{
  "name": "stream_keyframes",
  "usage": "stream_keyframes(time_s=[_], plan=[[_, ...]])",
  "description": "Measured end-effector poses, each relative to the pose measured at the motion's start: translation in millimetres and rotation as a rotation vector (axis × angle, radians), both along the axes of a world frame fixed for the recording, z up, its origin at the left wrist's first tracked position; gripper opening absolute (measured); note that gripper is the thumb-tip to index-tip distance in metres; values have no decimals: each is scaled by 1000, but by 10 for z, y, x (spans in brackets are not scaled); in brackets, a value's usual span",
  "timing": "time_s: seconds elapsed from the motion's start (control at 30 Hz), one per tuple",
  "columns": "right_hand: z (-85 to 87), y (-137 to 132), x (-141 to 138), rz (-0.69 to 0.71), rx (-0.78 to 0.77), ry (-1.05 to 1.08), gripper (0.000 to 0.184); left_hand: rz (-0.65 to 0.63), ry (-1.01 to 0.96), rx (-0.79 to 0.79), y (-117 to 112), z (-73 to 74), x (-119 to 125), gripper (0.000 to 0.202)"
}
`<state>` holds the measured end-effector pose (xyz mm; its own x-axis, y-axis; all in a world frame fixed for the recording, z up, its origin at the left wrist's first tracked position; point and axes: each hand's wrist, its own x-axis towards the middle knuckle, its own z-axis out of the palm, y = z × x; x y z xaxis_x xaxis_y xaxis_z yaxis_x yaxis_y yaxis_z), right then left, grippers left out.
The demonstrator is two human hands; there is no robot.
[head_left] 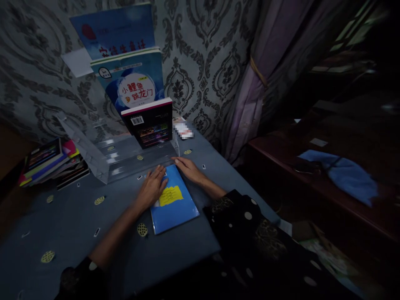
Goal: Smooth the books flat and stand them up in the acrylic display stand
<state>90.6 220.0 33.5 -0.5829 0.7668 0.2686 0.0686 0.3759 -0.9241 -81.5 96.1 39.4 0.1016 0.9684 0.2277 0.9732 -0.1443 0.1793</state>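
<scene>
A blue book (176, 210) with a yellow patch of text lies flat on the cloth-covered table (121, 250). My left hand (152, 187) rests on its upper left part, fingers stretched flat over the cover. At the upper right corner of the book is my right hand (190, 171), its fingers extended beside the edge. Just beyond both hands stands a clear plastic rack (103, 166). A dark book (153, 125) with a barcode leans upright in it, with a blue picture-covered book (136, 85) and a taller blue book (115, 31) behind.
A stack of books (50, 164) sits left of the rack. Small papers (184, 129) lie by the patterned wall at the back. To the right hang a tied purple curtain (253, 87) and, past the table edge, a dark red surface (281, 162) bearing a blue cloth (342, 175).
</scene>
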Motion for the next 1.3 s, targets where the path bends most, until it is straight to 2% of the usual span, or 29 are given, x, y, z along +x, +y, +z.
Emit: stream_keyframes(time_s=[0.23,0.4,0.83,1.3], plan=[[-96,106,-43,20,-268,172,41,-57,-24,-10,207,-25,94,46],[-118,152,-56,37,-358,260,38,-76,-16,15,321,-48,108,46],[-142,177,-93,53,-331,238,43,-128,-35,31,294,-12,117,44],[-130,168,-88,49,-308,192,42,-231,-17,-18,-47,84,355,43]])
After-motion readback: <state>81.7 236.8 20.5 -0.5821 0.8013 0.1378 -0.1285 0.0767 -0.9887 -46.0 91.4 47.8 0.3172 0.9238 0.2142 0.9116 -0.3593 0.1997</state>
